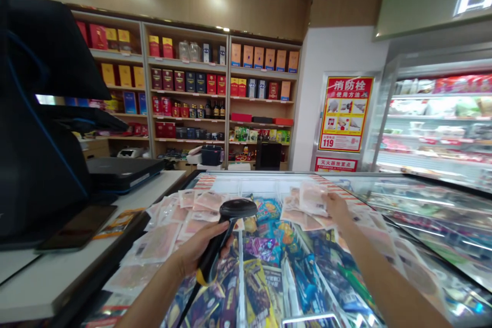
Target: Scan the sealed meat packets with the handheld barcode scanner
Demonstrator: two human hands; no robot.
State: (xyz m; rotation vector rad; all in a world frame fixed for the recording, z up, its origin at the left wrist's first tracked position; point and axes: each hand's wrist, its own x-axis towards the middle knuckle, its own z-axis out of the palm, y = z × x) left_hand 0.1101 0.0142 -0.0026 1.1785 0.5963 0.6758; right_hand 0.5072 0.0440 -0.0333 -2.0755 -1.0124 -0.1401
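Note:
My left hand (205, 243) is wrapped round the handle of a black barcode scanner (237, 208), its head pointing away from me and its cable trailing down. Farther right, my right hand (338, 207) pinches the edge of a clear plastic packet (313, 198) with pale contents. That packet is over a pile of similar flat packets (298, 218) on the freezer's glass top. More such packets (161, 241) overlap in a pile on the left, beyond my left forearm. What exactly the packets contain cannot be made out.
Beneath the glass, the chest freezer holds colourful ice-cream packs (265, 248). On the left counter (34, 287) stand a black checkout terminal (42, 113) and a phone (77, 228). Shelves of boxed bottles (188, 82) line the back wall; a lit refrigerated display (442, 118) stands right.

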